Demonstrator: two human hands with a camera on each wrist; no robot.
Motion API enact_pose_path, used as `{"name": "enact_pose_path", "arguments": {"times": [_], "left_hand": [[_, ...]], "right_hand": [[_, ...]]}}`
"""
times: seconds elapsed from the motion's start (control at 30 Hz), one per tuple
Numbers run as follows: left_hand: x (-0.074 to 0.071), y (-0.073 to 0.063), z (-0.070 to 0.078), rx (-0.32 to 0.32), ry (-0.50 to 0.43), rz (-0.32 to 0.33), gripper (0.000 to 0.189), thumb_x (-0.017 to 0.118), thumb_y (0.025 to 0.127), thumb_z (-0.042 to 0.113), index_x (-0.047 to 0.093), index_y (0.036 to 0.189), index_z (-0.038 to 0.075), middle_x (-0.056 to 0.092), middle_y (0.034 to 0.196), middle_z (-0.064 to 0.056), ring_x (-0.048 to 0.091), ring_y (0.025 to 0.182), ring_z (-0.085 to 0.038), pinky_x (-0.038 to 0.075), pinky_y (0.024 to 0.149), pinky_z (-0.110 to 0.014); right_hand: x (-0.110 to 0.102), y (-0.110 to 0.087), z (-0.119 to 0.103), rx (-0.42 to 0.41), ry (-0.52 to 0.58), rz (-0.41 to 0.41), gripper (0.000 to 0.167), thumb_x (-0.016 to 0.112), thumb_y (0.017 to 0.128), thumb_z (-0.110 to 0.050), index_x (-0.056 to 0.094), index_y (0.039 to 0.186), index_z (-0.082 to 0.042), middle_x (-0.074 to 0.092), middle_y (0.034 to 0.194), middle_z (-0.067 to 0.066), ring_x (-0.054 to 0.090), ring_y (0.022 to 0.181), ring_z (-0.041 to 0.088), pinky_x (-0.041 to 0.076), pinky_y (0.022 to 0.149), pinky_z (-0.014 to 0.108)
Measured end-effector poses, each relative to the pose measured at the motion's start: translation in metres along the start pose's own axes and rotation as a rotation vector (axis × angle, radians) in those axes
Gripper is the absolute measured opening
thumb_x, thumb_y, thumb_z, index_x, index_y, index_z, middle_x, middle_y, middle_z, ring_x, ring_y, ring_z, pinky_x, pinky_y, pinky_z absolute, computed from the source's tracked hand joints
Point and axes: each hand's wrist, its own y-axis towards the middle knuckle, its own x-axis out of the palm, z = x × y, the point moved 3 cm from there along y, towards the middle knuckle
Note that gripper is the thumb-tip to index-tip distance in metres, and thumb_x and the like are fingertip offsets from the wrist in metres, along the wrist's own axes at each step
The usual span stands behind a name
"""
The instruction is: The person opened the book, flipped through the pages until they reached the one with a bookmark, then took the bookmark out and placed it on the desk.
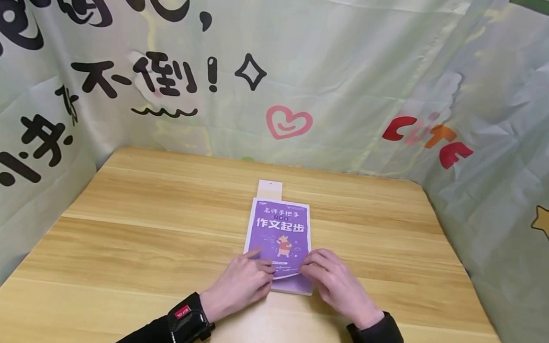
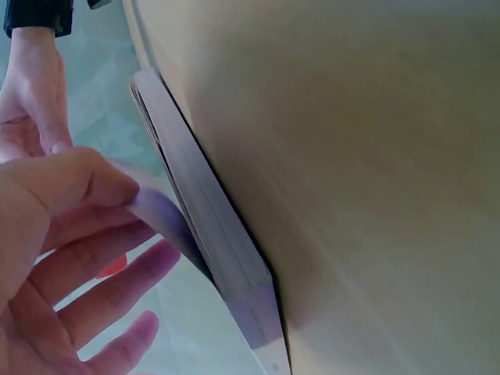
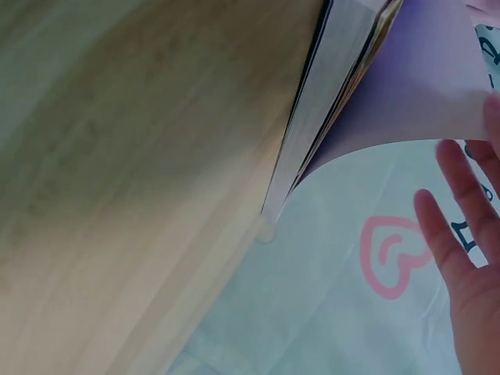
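A purple book (image 1: 282, 235) with white Chinese lettering and a small cartoon animal lies on the table. Its front cover is raised at the near end, curving away from the page block (image 2: 199, 180). My left hand (image 1: 241, 282) pinches the cover's near left part between thumb and forefinger, the other fingers spread. At the near right side, my right hand (image 1: 336, 280) holds the cover's edge with its fingertips. Two of its fingers (image 3: 461, 180) stand out loosely below the cover. From under the book's far end sticks out a pale flat strip (image 1: 270, 189) with a small hole.
The wooden table (image 1: 157, 238) reaches to a printed cloth backdrop (image 1: 346, 81) on the far and both lateral sides. Black bands with devices (image 1: 191, 321) sit on the wrists, over dark sleeves.
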Motion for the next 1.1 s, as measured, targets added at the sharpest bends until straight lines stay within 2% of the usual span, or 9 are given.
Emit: {"name": "enact_pose_path", "arguments": {"times": [0.17, 0.33, 0.43, 0.5, 0.6, 0.7, 0.87, 0.97, 1.1], "left_hand": [[0.001, 0.000, 0.000, -0.048, -0.065, 0.027, 0.015, 0.071, 0.087, 0.012, 0.074, 0.073, 0.018, 0.080, 0.092, 0.006, 0.075, 0.078, -0.009, 0.053, 0.107, -0.045], [0.000, 0.001, -0.001, -0.076, -0.083, 0.055, 0.014, 0.072, 0.088, 0.011, 0.074, 0.075, 0.017, 0.078, 0.082, 0.006, 0.073, 0.073, -0.008, 0.055, 0.104, -0.045], [-0.001, 0.001, -0.001, -0.083, -0.094, 0.074, 0.012, 0.072, 0.089, 0.013, 0.075, 0.077, 0.017, 0.078, 0.082, 0.006, 0.074, 0.073, -0.009, 0.056, 0.102, -0.044], [-0.001, 0.001, -0.001, -0.091, -0.110, 0.093, 0.010, 0.072, 0.089, 0.014, 0.076, 0.080, 0.017, 0.079, 0.085, 0.004, 0.073, 0.073, -0.009, 0.060, 0.092, -0.035], [-0.003, -0.001, -0.002, -0.107, -0.144, 0.146, 0.006, 0.074, 0.088, 0.014, 0.078, 0.085, 0.016, 0.080, 0.088, 0.002, 0.073, 0.071, -0.008, 0.058, 0.072, -0.018], [-0.008, -0.005, -0.003, -0.106, -0.159, 0.221, 0.011, 0.076, 0.086, 0.014, 0.079, 0.097, 0.012, 0.080, 0.096, -0.002, 0.074, 0.071, -0.008, 0.050, 0.059, -0.008], [-0.024, -0.011, -0.001, -0.041, -0.129, 0.393, 0.037, 0.080, 0.082, 0.015, 0.073, 0.117, 0.005, 0.075, 0.119, -0.012, 0.078, 0.089, -0.019, 0.060, 0.069, -0.017], [-0.033, -0.013, -0.001, 0.006, -0.136, 0.480, 0.040, 0.079, 0.083, 0.015, 0.071, 0.120, 0.002, 0.073, 0.120, -0.016, 0.077, 0.095, -0.023, 0.062, 0.078, -0.025], [-0.044, -0.012, -0.002, 0.076, -0.144, 0.584, 0.030, 0.066, 0.096, 0.019, 0.072, 0.116, -0.002, 0.073, 0.118, -0.020, 0.076, 0.101, -0.028, 0.062, 0.085, -0.031]], "right_hand": [[-0.004, -0.001, 0.002, -0.020, -0.003, 0.070, 0.033, 0.075, 0.067, 0.008, 0.075, 0.095, -0.010, 0.067, 0.099, -0.002, 0.060, 0.097, 0.016, 0.051, 0.091, 0.028], [-0.006, -0.002, 0.004, -0.031, -0.010, 0.102, 0.028, 0.072, 0.070, 0.005, 0.075, 0.094, -0.009, 0.067, 0.097, -0.001, 0.061, 0.095, 0.016, 0.050, 0.091, 0.027], [-0.007, -0.001, 0.005, -0.031, -0.017, 0.153, 0.019, 0.068, 0.078, 0.002, 0.074, 0.093, -0.007, 0.067, 0.095, 0.001, 0.060, 0.093, 0.017, 0.051, 0.089, 0.027], [-0.007, 0.000, 0.004, -0.023, -0.013, 0.218, 0.011, 0.064, 0.089, -0.003, 0.074, 0.093, -0.006, 0.066, 0.094, 0.003, 0.059, 0.091, 0.017, 0.051, 0.086, 0.026], [-0.006, 0.005, 0.001, 0.009, 0.018, 0.343, 0.024, 0.057, 0.102, -0.019, 0.073, 0.095, -0.002, 0.067, 0.091, 0.004, 0.060, 0.084, 0.016, 0.052, 0.081, 0.021], [-0.002, 0.008, -0.003, 0.091, 0.111, 0.415, 0.020, 0.067, 0.096, -0.014, 0.072, 0.103, 0.005, 0.073, 0.093, 0.011, 0.067, 0.082, 0.021, 0.054, 0.085, 0.014], [0.011, 0.019, -0.008, 0.292, 0.340, 0.373, 0.047, 0.073, 0.081, 0.011, 0.065, 0.126, 0.007, 0.072, 0.118, 0.025, 0.072, 0.108, 0.033, 0.050, 0.103, 0.015], [0.017, 0.030, -0.012, 0.329, 0.444, 0.356, 0.046, 0.066, 0.086, 0.014, 0.062, 0.131, 0.007, 0.068, 0.125, 0.026, 0.069, 0.114, 0.034, 0.049, 0.105, 0.018], [0.024, 0.042, -0.016, 0.330, 0.541, 0.346, 0.041, 0.059, 0.092, 0.013, 0.060, 0.132, 0.008, 0.066, 0.128, 0.025, 0.068, 0.118, 0.030, 0.052, 0.102, 0.020]]}}
